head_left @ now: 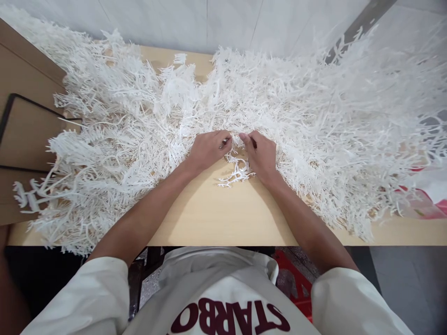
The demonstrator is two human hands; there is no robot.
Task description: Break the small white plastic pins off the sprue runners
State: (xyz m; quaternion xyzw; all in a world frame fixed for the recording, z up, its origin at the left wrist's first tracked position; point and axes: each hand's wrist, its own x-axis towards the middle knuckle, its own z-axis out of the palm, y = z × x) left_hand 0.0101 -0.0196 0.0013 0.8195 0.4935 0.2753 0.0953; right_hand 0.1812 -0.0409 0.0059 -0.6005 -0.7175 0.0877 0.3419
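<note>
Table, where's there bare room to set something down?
The table is bare between the forearms, from the white sprig to the front edge; a smaller bare patch meets the wall. White branching pieces crowd both sides and beyond the left hand and right hand.

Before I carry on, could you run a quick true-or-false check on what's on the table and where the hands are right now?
1. White strands lie to both sides of the left hand and the right hand. True.
2. The hands are crossed over each other. False: they are side by side, with a small gap between them.
3. A white sprig lies on a bare part of the table. True.
4. A brown panel stands at the person's right. False: it stands at the left.
5. The person's sleeves are black. False: they are pale.
</note>
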